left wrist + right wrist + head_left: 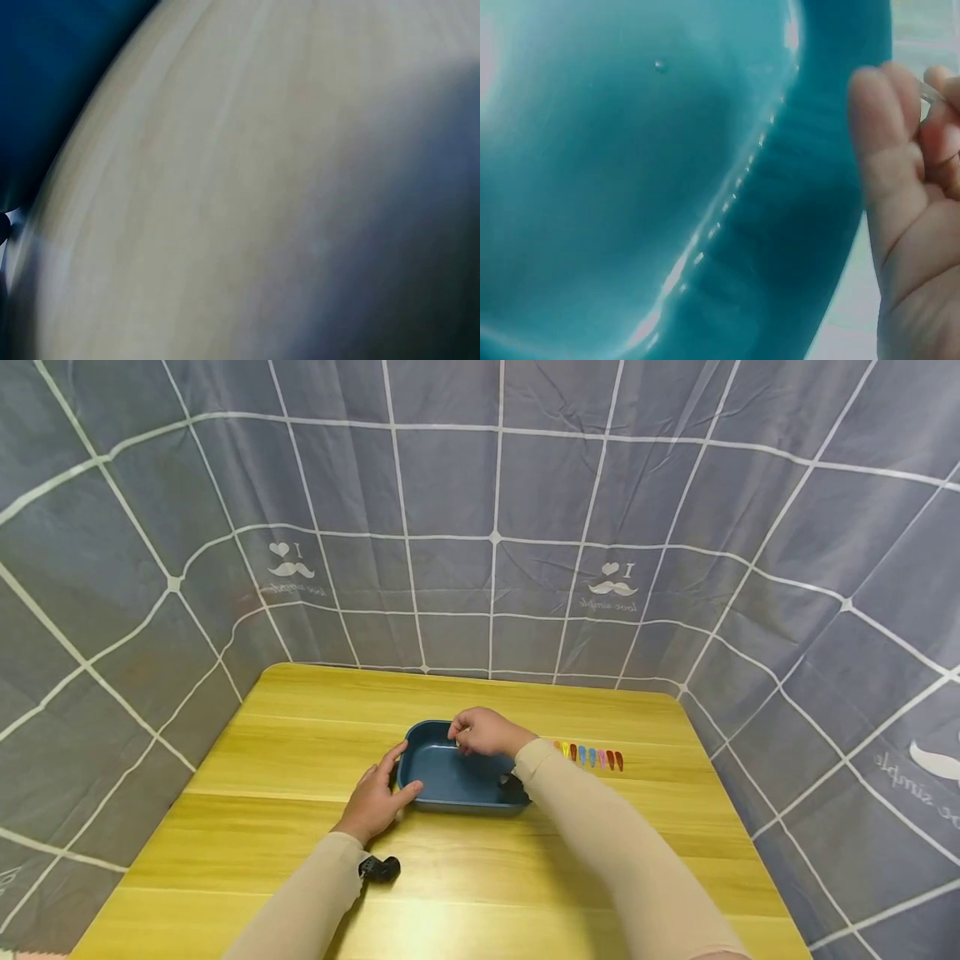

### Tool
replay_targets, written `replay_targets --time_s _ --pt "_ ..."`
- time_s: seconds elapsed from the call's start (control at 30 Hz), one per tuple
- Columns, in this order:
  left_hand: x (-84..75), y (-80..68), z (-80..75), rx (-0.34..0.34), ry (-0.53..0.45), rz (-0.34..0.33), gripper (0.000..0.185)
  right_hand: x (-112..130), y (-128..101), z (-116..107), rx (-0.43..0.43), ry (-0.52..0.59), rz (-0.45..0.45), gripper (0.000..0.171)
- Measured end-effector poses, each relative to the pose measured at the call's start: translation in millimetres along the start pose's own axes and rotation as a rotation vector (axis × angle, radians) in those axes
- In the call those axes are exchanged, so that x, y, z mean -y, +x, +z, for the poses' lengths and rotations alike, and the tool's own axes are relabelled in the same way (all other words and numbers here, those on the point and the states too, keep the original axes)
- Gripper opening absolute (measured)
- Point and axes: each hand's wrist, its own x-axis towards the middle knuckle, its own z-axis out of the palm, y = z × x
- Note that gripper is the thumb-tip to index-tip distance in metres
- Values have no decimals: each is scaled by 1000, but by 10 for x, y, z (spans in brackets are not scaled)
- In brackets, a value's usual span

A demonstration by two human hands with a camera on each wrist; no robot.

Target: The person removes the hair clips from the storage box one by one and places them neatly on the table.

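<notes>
A small black object (379, 867) is seen nearest, lying on the yellow table (300, 893) beside the left sleeve. Just beyond it, the left hand (375, 800) is laid against the near left corner of the blue tray (438, 777), thumb and forefinger spread round that corner and touching its wall. The tray is set flat at the table's middle. Over its far rim the right hand (486, 732) is held with fingers curled; in the right wrist view a small clear thing (930, 94) is pinched at the fingertips, but what it is cannot be told. Right of the tray, a row of coloured clips (589, 756) is laid out. Grey checked cloth (495, 527) is hung behind.
</notes>
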Motion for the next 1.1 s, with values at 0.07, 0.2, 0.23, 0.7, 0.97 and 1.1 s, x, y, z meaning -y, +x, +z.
replay_targets --time_s 0.07,0.2,0.23,0.7,0.97,1.1 --pt "6 -10 -4 3 -4 -6 82 -3 -35 -30 -13 -26 -4 26" --pt "25 -26 -8 14 -1 -15 82 -29 -120 -102 -36 -42 -2 27" --pt "29 -29 -10 16 -1 -17 82 -36 -145 -125 -41 -36 1 27" --pt "68 -18 -11 16 -6 3 82 -192 -421 -405 -158 -41 16 28" --pt "45 -5 -22 33 -5 1 84 -311 -554 -501 -223 30 84 32" --pt "24 -13 -29 31 0 5 84 -355 -640 -567 -246 41 103 35"
